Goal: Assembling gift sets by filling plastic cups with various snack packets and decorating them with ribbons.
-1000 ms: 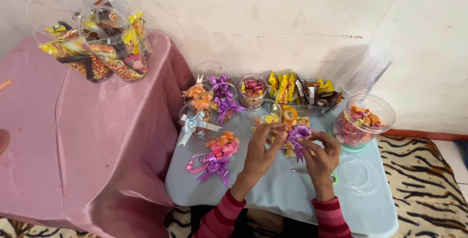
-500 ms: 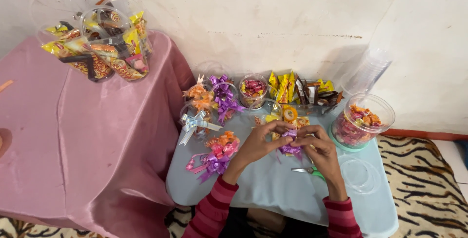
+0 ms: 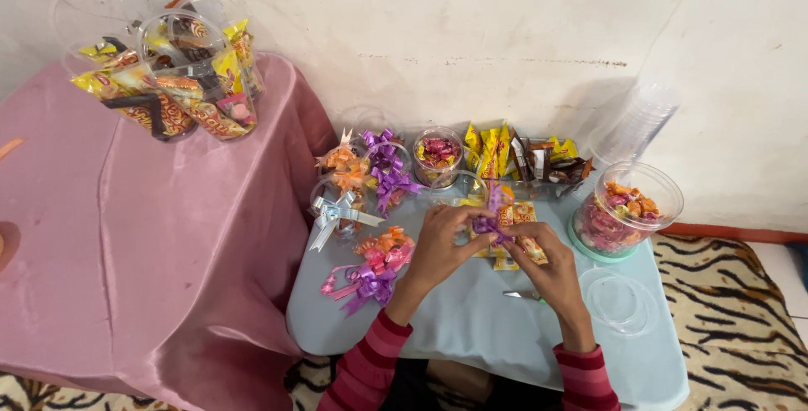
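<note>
**Purple ribbon bow pinched between both hands over the blue table**

Purple ribbon bow sits between my two hands, above the middle of the light blue table and right over a packed cup of yellow and orange snack packets. My left hand comes in from the lower left with the fingers curled and the fingertips closed on the bow's left side; the palm faces down and the wrist is bent slightly upward from a red-and-pink striped sleeve. My right hand reaches in from the lower right, thumb and forefinger pinching the bow from its right side, the other fingers folded loosely under. Both hands grip the bow, so neither is free or spread flat. The forearms angle toward each other, forming a narrow V that meets at the bow.

Just left of my left wrist lies a finished cup topped with a pink and purple bow. Further back stand cups with a silver bow, an orange bow and another purple bow. A clear tub of wrapped candies stands to the right, with a clear round lid lying flat beside my right forearm. A small metal tool rests on the table just below my right hand; I cannot tell what kind. A pink satin-covered table stands to the left.
</note>
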